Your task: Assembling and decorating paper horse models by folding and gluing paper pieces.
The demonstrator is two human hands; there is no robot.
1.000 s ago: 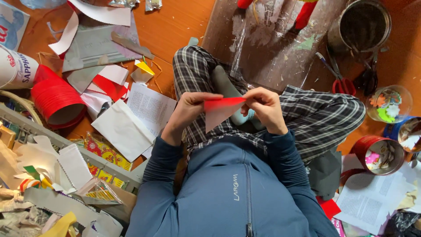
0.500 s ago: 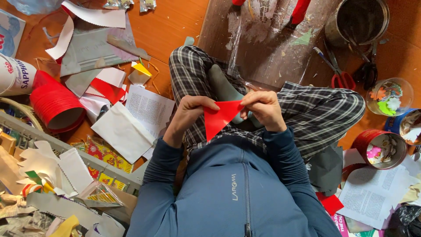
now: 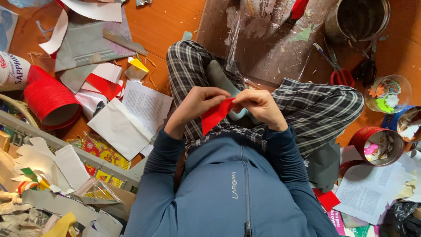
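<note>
Since the earlier frame, red paper [image 3: 215,115] has been turned from a flat, wide hold to a point-down hang between the hands, above the lap. Left hand [image 3: 198,104]: fingers closed, upper left edge pinched. Right hand [image 3: 259,106]: fingertips closed on the top right corner, just beside the left fingertips. Step judged: folding or creasing in progress. Next move judged to need the crease pressed flat with both pinches held. Scissors [image 3: 335,68] are noted well beyond the right fingers, untouched.
</note>
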